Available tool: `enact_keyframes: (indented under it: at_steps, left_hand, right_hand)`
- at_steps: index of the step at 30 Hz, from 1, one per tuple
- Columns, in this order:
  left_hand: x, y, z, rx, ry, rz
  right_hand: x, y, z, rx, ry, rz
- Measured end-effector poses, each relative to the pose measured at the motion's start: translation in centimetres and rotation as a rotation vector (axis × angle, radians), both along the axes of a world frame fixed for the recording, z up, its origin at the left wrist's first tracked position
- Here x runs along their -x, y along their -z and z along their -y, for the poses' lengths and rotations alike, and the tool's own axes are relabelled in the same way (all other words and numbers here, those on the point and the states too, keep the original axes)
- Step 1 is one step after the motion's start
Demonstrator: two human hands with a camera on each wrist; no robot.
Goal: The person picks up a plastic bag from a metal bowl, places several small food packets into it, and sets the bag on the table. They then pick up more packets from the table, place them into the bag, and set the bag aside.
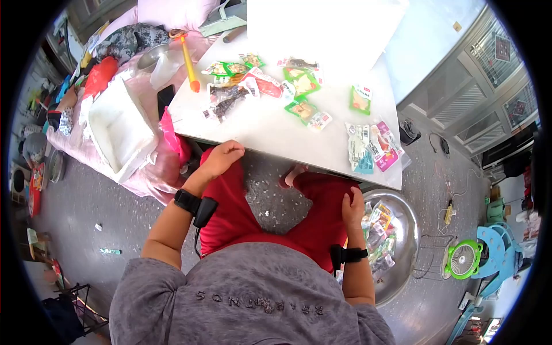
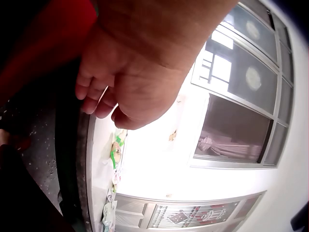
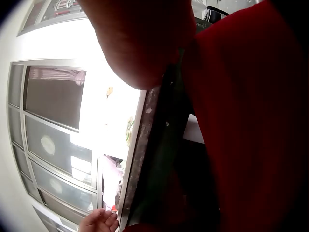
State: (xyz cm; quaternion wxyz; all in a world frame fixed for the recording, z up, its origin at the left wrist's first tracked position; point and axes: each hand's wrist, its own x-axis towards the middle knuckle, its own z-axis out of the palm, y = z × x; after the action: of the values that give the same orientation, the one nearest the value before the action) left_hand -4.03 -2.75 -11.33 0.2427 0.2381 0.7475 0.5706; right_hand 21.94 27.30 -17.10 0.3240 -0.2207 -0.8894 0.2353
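Note:
My left hand [image 1: 223, 159] is by the near edge of the white table [image 1: 259, 129], above the left thigh, its fingers loosely bent and holding nothing. Over the other thigh is my right hand [image 1: 352, 208], also holding nothing, close to the table's front right corner. Nearest to it on the tabletop are a blue-and-white packet [image 1: 360, 150] and a purple-and-white packet [image 1: 386, 146]. Farther back lie a green packet [image 1: 360, 100], a red-and-white packet [image 1: 265, 84], a dark packet [image 1: 225, 103] and several other food packets. In the right wrist view, the right fingers are hidden.
A metal basin [image 1: 409, 230] with several packets stands right of the right leg. To the left, a white foam box [image 1: 123, 129] sits on a pink-covered bed, near a dark phone [image 1: 166, 98]. A pink bag [image 1: 172, 135] hangs by the table's left corner. A green fan [image 1: 463, 259] stands far right.

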Motion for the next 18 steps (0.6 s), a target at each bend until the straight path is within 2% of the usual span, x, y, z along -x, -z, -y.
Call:
enact_keyframes:
  at_steps: [4, 6, 9, 10, 13, 18]
  left_hand:
    - [3.8, -0.4, 2.2, 0.056, -0.21, -0.327]
    - [5.2, -0.8, 2.6, 0.1, -0.329, -0.444]
    - [7.0, -1.3, 3.5, 0.162, -0.443, -0.788]
    - [7.7, -1.2, 4.1, 0.135, -0.429, -0.817]
    - [9.2, -0.7, 6.9, 0.195, -0.578, -1.021]
    - [12.4, -0.3, 16.2, 0.605, -0.85, -1.217]
  right_hand:
    - [0.7, 1.1, 1.1, -0.215, 0.019, 0.125]
    - [0.9, 0.9, 1.3, -0.237, 0.037, 0.154]
    - [1.0, 0.6, 1.5, -0.25, 0.049, 0.175]
    - [0.9, 0.6, 1.5, -0.251, 0.052, 0.178]
    - [0.7, 0.8, 1.5, -0.287, 0.057, 0.157]
    - [0.5, 0.9, 1.1, -0.281, 0.061, 0.157]
